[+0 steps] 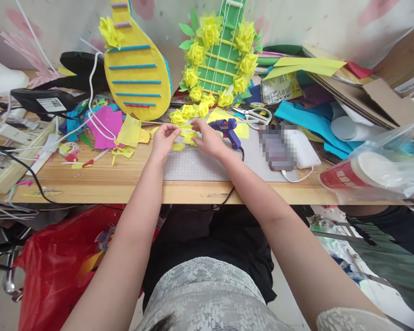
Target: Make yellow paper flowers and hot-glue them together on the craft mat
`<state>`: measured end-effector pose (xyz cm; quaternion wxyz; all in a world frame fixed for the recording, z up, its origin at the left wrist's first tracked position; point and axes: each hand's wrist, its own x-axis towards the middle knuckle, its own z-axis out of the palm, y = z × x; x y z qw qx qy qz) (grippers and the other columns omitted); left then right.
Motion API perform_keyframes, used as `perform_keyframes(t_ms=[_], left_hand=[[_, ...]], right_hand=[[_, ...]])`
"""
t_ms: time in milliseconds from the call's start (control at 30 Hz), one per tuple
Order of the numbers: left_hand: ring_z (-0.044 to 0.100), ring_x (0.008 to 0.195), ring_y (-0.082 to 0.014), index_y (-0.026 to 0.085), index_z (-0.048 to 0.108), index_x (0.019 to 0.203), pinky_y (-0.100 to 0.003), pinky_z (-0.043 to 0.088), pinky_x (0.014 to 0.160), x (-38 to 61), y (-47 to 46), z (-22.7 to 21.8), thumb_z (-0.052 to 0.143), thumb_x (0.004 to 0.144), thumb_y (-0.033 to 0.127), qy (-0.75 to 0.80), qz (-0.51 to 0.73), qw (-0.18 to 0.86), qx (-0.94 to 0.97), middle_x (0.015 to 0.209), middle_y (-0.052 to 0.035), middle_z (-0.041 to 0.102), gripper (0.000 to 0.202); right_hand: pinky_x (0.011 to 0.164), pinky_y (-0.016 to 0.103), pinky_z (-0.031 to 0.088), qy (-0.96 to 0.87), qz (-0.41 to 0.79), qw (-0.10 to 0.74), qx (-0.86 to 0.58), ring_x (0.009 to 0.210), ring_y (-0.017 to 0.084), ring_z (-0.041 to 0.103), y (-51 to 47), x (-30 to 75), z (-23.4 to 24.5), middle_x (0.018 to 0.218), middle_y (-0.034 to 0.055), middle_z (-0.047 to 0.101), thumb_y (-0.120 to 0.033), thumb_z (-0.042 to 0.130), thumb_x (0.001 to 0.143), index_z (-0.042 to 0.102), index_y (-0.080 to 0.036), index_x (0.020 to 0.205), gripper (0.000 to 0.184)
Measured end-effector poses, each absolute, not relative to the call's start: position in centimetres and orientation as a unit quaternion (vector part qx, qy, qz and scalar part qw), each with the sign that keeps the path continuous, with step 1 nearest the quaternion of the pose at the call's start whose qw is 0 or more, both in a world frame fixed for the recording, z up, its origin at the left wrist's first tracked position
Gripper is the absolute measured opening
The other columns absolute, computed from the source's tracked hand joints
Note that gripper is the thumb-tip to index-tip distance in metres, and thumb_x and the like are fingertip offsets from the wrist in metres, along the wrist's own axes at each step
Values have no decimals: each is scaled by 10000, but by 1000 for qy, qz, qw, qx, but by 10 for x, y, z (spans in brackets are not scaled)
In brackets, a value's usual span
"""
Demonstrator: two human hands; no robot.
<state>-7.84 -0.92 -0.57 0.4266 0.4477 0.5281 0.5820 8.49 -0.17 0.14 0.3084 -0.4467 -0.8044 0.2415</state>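
My left hand (166,140) pinches a small piece of yellow paper (184,126) between thumb and forefinger, above the grey cutting mat (196,168). Close beside it on the right, my right hand (209,139) has its fingers bent, with thumb and forefinger apart near the paper's other end. Whether its fingertips touch the paper is too small to tell. Loose yellow petals (189,138) lie under and between the hands. Just behind lie several yellow paper flowers (189,111). A blue glue gun (227,129) rests right of my right hand.
A yellow lute-shaped craft (136,85) and a green flowered one (218,69) stand against the wall. Scissors (253,115), a phone (278,147) and a white power bank (301,148) are to the right. A bagged cup (348,174) stands near the table's edge. Magenta paper (105,126) lies left.
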Motion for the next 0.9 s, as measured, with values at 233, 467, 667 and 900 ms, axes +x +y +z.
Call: perform_keyframes(t_ms=[233, 467, 667, 900], left_hand=[[556, 652, -83, 174, 561, 716, -188, 434, 624, -80, -5, -13, 648, 692, 129, 517, 580, 375, 506, 689, 27, 594, 100], [585, 736, -94, 168, 576, 773, -201, 464, 669, -77, -6, -11, 667, 663, 131, 497, 554, 372, 556, 775, 8, 625, 148], [580, 717, -81, 180, 586, 784, -186, 463, 654, -78, -5, -15, 666, 681, 143, 476, 566, 394, 546, 752, 18, 621, 135], [545, 633, -55, 170, 583, 781, -185, 456, 654, -74, -7, -13, 663, 694, 108, 465, 566, 453, 508, 688, 39, 590, 133]], right_hand=[[917, 366, 486, -765, 265, 326, -488, 968, 170, 622, 4, 81, -7, 1051, 55, 658, -86, 492, 759, 483, -212, 1157, 417], [832, 345, 534, -770, 267, 354, -459, 839, 143, 639, 8, 85, -14, 987, 23, 676, -145, 519, 776, 491, -221, 1148, 381], [869, 324, 533, -787, 297, 354, -408, 934, 149, 644, 6, 88, -13, 1011, 44, 680, -111, 535, 751, 539, -191, 1047, 306], [867, 330, 535, -776, 303, 370, -412, 905, 140, 639, 8, 86, -21, 956, 14, 668, -100, 510, 736, 518, -208, 1082, 363]])
